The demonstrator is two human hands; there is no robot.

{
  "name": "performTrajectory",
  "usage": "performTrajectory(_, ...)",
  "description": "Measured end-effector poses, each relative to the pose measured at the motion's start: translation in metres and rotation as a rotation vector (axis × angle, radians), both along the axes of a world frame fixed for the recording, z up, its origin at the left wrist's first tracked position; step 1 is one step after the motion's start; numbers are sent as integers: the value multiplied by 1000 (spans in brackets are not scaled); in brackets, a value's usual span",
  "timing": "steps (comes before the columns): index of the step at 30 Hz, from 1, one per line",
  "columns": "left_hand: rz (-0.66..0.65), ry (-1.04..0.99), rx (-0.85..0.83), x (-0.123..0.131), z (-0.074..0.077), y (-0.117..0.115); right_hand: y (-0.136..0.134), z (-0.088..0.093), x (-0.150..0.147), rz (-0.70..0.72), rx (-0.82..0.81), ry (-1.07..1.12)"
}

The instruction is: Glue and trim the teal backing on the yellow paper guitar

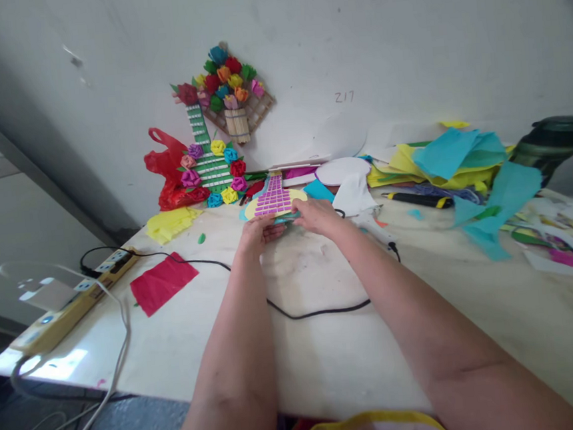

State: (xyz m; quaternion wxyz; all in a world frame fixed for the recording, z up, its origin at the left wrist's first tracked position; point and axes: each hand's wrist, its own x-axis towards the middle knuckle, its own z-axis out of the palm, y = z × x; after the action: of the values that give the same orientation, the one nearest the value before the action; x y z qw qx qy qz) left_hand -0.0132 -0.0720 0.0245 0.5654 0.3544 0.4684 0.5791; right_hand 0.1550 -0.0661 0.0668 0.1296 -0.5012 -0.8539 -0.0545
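Striped guitar (274, 201): on the table (324, 359), just right of the flowered guitar (215, 171).
Left hand (258, 234): closed on its near edge, fingers beneath.
Right hand (319, 215): pinching that edge, thumb on top.
Stripes: magenta rows laid across neck and body; seemingly part-done, with no flowers visible on it; what else remains, I cannot tell.
Red sheet (165, 284): left of the flowered guitar, nearer the person.

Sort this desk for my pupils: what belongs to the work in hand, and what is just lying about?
In the work:
guitar-shaped craft piece, held by the left hand and right hand

Apparently just lying about:
red sheet
yellow-and-black tool
dark bottle
red plastic bag
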Motion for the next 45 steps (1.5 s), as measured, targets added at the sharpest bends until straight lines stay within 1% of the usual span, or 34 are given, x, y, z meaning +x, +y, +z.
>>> performTrajectory(6, 2, 3, -5, 1, 2, -2, 2, -2, -1, 12, -16, 39)
performTrajectory(13, 11, 25, -9, 2, 0, 1, 4, -5, -2, 14, -21, 80)
performTrajectory(23, 17, 34, 8, 3, 0, 0, 7, -6, -4, 4, -86, 130)
performTrajectory(29, -61, 15, 57, -1, -4, 0, 6, -4, -3, 0, -104, 136)
performTrajectory(32, -67, 15, 62, -1, -5, -1, 6, -4, -3, 3, -98, 141)
performTrajectory(37, -49, 24, 34, 1, -2, -2, 6, -6, -4, -9, -93, 138)
performTrajectory(41, -4, 28, 1, 2, -1, -1, 7, -8, -5, -4, -75, 134)
performTrajectory(45, 23, 30, -11, 3, 0, -1, 11, -7, 0, 15, -77, 147)
